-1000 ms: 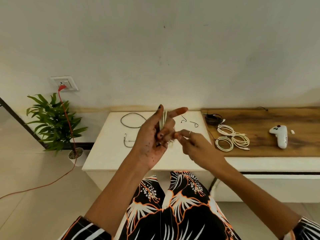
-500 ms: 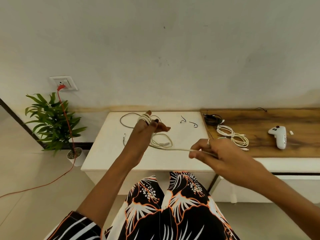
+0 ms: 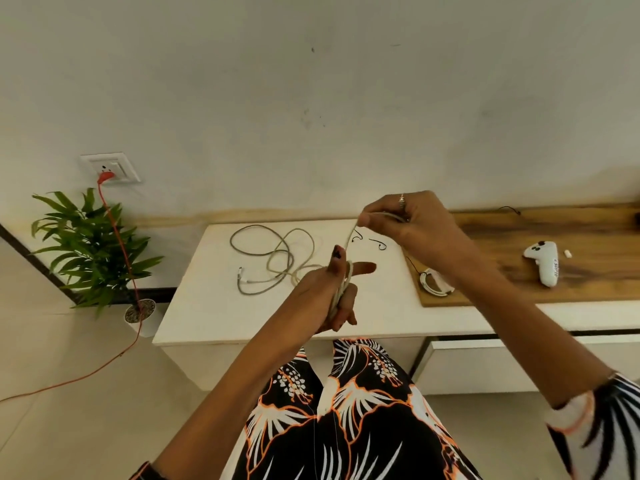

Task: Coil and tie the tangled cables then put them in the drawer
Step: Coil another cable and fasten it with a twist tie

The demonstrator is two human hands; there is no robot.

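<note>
A pale cable [image 3: 341, 289] is wound in several loops around the fingers of my left hand [image 3: 329, 292], which is raised over the white table [image 3: 214, 306]. My right hand [image 3: 412, 226] is higher and to the right, pinching the same cable's free strand, which runs taut up from the left hand. The cable's loose tail [image 3: 277, 261] lies tangled on the table with its plug end at the left. A coiled white cable [image 3: 434, 284] lies partly hidden under my right forearm. The drawer front [image 3: 485, 362] sits below the tabletop at right.
A white controller [image 3: 543, 263] rests on the wooden board [image 3: 571, 247] at right. Two small black twist ties [image 3: 369, 240] lie on the table. A potted plant [image 3: 93, 251] and a red cord [image 3: 121, 244] plugged into a wall socket stand at left.
My right hand has swung from low at the front up and back, carrying the strand over my left hand. The left hand has lowered and turned, adding a loop around its fingers.
</note>
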